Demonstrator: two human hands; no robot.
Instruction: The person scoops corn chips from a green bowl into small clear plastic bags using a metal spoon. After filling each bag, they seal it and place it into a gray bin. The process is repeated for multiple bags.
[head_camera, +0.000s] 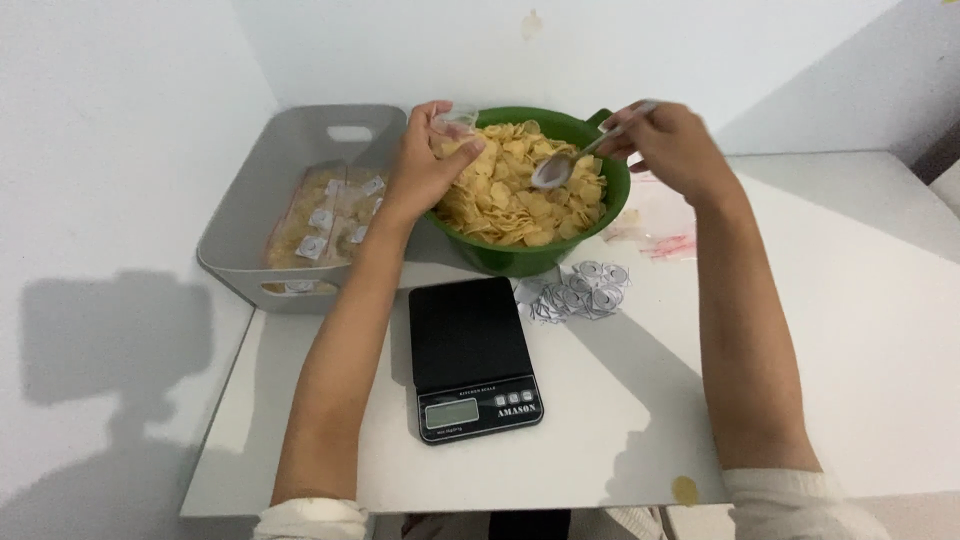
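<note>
Below the right hand, fingers pinching a spoon over chips, lie stickers; left hand grips a clear bag beside the grey bin.

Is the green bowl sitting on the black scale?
Apart. The head view shows the green bowl resting on the white table behind the black scale, whose flat top is bare.
</note>
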